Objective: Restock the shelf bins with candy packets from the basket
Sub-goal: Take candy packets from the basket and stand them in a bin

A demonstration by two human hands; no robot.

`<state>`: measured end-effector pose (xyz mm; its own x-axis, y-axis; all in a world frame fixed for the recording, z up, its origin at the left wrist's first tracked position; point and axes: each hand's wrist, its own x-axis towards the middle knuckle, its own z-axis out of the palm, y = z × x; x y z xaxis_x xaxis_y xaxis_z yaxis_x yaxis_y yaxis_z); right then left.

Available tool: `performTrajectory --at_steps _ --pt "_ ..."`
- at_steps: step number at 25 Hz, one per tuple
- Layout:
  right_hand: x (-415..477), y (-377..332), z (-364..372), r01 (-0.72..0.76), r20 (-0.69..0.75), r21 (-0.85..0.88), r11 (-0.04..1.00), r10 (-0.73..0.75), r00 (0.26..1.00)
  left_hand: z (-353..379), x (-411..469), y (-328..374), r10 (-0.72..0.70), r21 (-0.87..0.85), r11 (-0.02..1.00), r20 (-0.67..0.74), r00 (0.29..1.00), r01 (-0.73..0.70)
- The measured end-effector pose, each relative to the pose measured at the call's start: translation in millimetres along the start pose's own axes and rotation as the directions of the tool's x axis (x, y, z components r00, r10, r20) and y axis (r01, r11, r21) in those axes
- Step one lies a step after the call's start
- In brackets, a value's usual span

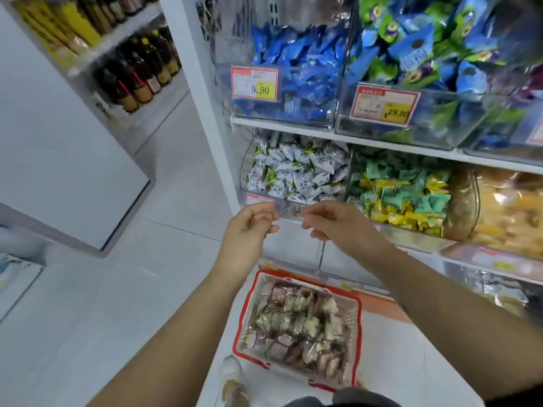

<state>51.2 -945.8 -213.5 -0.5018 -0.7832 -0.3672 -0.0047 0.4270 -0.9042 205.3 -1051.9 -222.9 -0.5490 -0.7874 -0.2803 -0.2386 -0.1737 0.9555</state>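
shelf bins (435, 133): clear glossy plastic | basket (246, 311): plastic | candy packets (296, 324): shiny wrappers | floor (176, 186): glossy tile

Packets (302, 60) at twelve o'clock were blue; the basket (358, 342) at six o'clock had a red rim.

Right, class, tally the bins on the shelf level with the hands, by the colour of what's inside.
white-packet bin: 1
green-and-yellow bin: 1
orange-yellow bin: 1
Total: 3
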Motion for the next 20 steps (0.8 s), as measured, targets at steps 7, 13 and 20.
performTrajectory --at_steps 7,13,20 --pt "10.3 72.1 85.1 -0.156 -0.078 -0.054 0.986 0.152 0.985 -60.8 39.2 -65.0 -0.09 0.097 0.993 0.202 0.975 0.072" --pt "43.3 206.1 116.1 -0.283 -0.103 -0.219 0.934 0.266 0.958 -49.7 71.9 -196.1 -0.184 0.238 0.964 0.271 0.945 0.119" --pt "120.3 420.6 139.3 -0.347 -0.087 -0.369 0.862 0.34 0.936 -0.1 128.2 -433.8 -0.258 0.451 0.889 0.344 0.903 0.082"
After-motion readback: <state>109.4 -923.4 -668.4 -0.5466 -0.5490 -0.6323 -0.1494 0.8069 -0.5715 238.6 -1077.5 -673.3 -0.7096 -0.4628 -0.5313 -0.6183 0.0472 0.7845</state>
